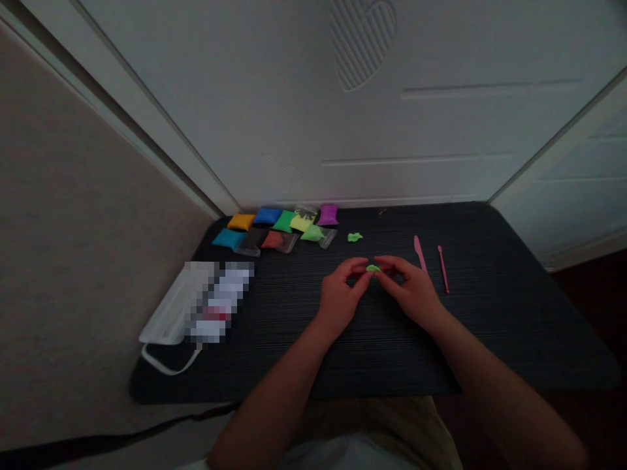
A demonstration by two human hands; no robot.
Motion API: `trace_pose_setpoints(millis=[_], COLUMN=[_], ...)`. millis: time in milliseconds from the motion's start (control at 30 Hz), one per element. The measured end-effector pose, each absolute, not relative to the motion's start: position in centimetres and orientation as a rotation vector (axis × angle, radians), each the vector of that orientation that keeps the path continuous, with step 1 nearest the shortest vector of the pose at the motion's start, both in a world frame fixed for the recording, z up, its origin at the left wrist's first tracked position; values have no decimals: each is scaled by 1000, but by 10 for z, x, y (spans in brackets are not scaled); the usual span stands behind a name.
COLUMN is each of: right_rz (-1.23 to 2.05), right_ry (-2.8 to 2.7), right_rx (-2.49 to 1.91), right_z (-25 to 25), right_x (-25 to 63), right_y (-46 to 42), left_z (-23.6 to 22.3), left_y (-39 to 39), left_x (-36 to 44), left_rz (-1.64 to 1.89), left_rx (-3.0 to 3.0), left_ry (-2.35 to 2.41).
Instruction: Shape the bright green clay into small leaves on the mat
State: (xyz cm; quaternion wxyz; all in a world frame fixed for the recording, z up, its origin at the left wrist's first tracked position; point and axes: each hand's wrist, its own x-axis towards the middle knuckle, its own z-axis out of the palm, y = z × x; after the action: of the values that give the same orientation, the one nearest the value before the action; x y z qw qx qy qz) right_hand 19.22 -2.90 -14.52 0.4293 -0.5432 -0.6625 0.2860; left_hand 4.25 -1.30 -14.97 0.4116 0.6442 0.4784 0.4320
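A small piece of light green modelling clay (373, 268) is pinched between the fingertips of both hands, just above the dark table. My left hand (341, 289) grips its left end with thumb and fingers. On the other end, my right hand (410, 287) has its thumb and fingers closed. Beyond the hands, a second scrap of light green clay (354, 237) lies on the table. A pink plastic knife (418, 249) lies past my right hand, its lower end partly hidden by that hand. Beside it is a thin pink modelling stick (443, 269).
Several clay packets, among them an orange one (241, 222), a purple one (328, 215) and an opened light green one (313, 233), lie at the back left of the dark table (294, 352). A white face mask (171, 313) and a blurred-out item (223, 303) lie at left. A white panel (245, 98) stands behind.
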Motion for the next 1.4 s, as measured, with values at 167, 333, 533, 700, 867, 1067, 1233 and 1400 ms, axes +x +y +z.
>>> trace_pose_setpoints(millis=[167,333,533,700,867,1067,1233,1400], right_rz=[914,1134,1280,1315,1395,1436,1333,1272], right_ry=[-1460,-1203,-1020,-808,-728,-673,-672,-704], right_rx=[-1314,-1221,-1105,-1005,-980,-972,-1027,-998], right_z=[-150,-152,-157,-166,-169,-169,-168,-163], right_x=[189,185,184,191,196,193,189,180], right_y=[-27,-26,-22,-13,-6,4,22,36], left_z=[-151,-153,-152,-156,-158,-168,-170,-167], left_y=[-13,-10,-5,19,56,83,86,76], left_x=[45,48,42,30,42,61,53,40], left_rz=[1121,1072,1056,1171,1000,766,813,871], left_rx=[1538,1387,1366,1380,1883,2192,2153,1975], left_ry=[1170,1096,1073,1255,1378,1503,1378,1205])
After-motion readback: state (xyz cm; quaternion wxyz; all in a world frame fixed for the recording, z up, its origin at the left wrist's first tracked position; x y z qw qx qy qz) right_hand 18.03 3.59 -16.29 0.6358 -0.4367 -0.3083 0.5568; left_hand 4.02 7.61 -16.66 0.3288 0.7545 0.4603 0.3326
